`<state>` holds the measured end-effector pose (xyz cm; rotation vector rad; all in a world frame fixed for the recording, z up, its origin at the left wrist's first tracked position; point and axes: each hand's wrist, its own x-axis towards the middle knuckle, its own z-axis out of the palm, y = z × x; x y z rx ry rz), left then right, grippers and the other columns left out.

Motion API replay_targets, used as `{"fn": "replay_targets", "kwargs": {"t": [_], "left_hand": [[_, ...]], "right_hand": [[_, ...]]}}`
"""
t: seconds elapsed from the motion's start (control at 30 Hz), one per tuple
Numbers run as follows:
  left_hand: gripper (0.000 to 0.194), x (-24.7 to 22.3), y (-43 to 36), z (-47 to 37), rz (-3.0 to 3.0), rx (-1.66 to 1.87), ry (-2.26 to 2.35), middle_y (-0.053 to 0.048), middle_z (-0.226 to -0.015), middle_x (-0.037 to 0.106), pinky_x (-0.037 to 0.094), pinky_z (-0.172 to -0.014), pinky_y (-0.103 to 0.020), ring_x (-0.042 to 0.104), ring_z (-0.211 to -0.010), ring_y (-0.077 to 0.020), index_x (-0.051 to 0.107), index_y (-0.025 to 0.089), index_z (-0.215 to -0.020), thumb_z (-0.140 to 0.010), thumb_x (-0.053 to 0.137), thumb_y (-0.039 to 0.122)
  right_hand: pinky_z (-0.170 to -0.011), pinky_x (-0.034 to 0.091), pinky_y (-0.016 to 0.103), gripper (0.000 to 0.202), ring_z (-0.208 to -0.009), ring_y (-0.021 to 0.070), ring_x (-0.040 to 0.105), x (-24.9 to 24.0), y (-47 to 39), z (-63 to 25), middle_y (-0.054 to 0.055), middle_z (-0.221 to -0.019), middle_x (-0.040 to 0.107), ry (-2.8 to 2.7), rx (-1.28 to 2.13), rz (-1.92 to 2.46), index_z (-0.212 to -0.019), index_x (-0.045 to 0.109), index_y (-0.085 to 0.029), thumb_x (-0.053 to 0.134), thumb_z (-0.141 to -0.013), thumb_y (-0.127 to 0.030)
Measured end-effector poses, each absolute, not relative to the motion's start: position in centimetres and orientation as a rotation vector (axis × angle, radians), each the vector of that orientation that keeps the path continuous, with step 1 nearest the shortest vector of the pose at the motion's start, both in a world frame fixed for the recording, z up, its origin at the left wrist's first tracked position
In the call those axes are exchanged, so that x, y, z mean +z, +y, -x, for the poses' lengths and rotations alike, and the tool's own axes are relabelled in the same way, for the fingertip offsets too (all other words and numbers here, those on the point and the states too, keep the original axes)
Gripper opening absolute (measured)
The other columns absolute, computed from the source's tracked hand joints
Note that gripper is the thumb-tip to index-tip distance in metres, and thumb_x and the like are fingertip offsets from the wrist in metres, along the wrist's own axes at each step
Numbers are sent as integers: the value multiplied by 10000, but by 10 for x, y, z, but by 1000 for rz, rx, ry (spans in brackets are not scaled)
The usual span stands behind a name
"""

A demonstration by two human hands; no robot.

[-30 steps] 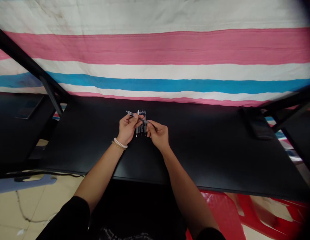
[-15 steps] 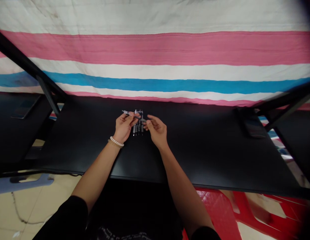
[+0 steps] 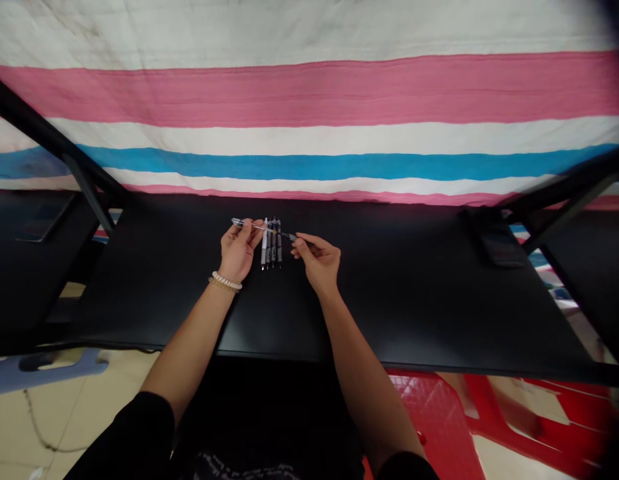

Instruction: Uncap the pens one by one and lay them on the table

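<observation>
Several pens lie side by side on the black table, their tips toward me. My left hand, with a coiled bracelet at the wrist, pinches a clear pen barrel to the left of the row. A thin refill spans the gap between the hands, above the lying pens. My right hand is closed on a dark grip piece just right of the row.
Dark flat phone-like objects lie at the right and on the far-left table. A striped cloth hangs behind, with black frame bars at both sides. Red stools stand below the front edge.
My hands have moved apart, the left one leftward and the right one slightly rightward. More of the thin refill shows between the barrel and the grip piece.
</observation>
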<state>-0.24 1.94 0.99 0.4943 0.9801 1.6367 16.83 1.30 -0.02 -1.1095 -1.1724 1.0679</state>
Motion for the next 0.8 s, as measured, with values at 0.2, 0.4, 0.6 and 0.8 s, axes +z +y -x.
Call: {"fn": "replay_targets", "kwargs": {"t": [0.2,0.4,0.6,0.8], "left_hand": [[253,8,15,-8,-576,1548,967,-57,-964,780,593,-872,-291,752,-902,-146,687,178,-890,-808,845,357],[291,10,11,-14,-625,1510,963,-66,-956,781,596,-831,-283,746,-879,-149,691,175,-879,-776,867,383],[292,10,14,-10,-604,1576,958,-50,-915,782,599,-815,-274,751,-859,-148,697,180,-869,-758,881,379],[248,7,15,-7,-614,1574,997,-54,-947,777,587,-814,-265,742,-863,-133,686,179,-889,-809,839,357]], "right_hand": [[-680,654,372,381,-670,187,729,-2,11,-160,46,-785,760,-1180,1183,1087,-990,787,-212,793,-794,-538],[-637,646,333,474,-658,186,741,-2,7,-156,55,-782,757,-1178,1212,1122,-916,738,-191,745,-803,-650],[-548,588,270,527,-636,166,726,-1,7,-160,62,-826,762,-1204,1212,1138,-982,715,-190,743,-785,-678],[-533,581,280,552,-576,157,695,-2,7,-161,59,-736,732,-1278,1264,1153,-890,717,-175,631,-855,-719]]}}
